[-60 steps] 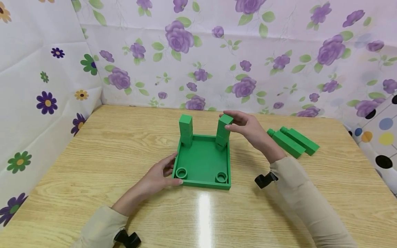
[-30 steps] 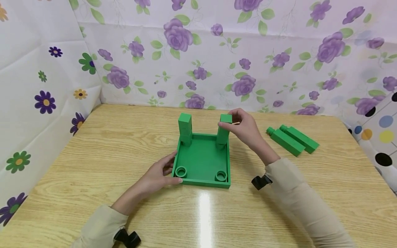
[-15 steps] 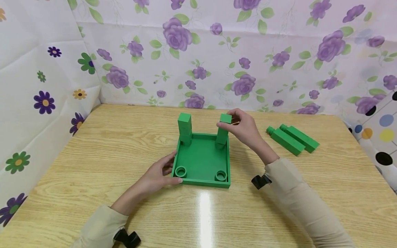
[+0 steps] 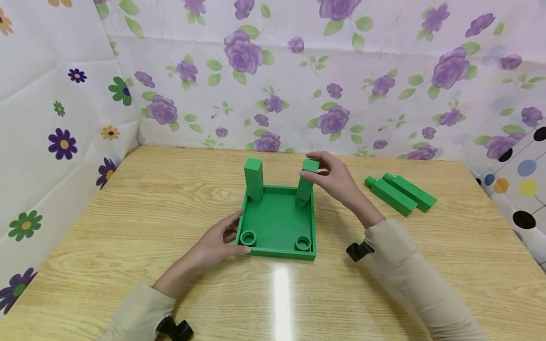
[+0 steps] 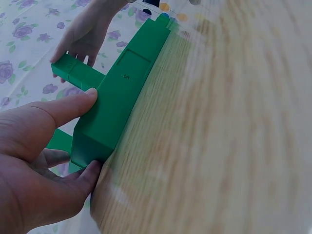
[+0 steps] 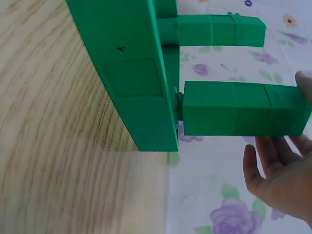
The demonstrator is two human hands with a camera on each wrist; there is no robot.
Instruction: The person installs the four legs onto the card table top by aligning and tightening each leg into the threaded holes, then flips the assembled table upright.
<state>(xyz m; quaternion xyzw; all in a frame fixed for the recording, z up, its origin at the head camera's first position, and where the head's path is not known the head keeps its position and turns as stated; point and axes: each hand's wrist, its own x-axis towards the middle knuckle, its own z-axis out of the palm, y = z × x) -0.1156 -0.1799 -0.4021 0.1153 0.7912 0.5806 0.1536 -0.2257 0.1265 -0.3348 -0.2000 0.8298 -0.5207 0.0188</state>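
A square green tray (image 4: 277, 222) with low walls lies on the table. My left hand (image 4: 215, 242) grips its near left corner, thumb on the front wall. In the far right corner a square green post (image 4: 304, 189) stands with its threaded neck at a round socket; the right wrist view shows a short stretch of neck between post (image 6: 214, 109) and tray. My right hand (image 4: 337, 179) pinches that post near the top, thumb on the near side. A matching post (image 4: 254, 179) stands upright in the far left corner. Round sockets (image 4: 249, 244) show in both near corners.
Two more green posts (image 4: 392, 197) with threaded necks lie side by side on the wooden table (image 4: 170, 189), right of my right hand. A flowered cloth (image 4: 290, 94) hangs behind the table, with others at the left and right sides.
The right-hand post, leaning at first, now stands straighter. My right fingers have shifted round its top, thumb moving left, then back slightly. My left hand and the tray stay in place.
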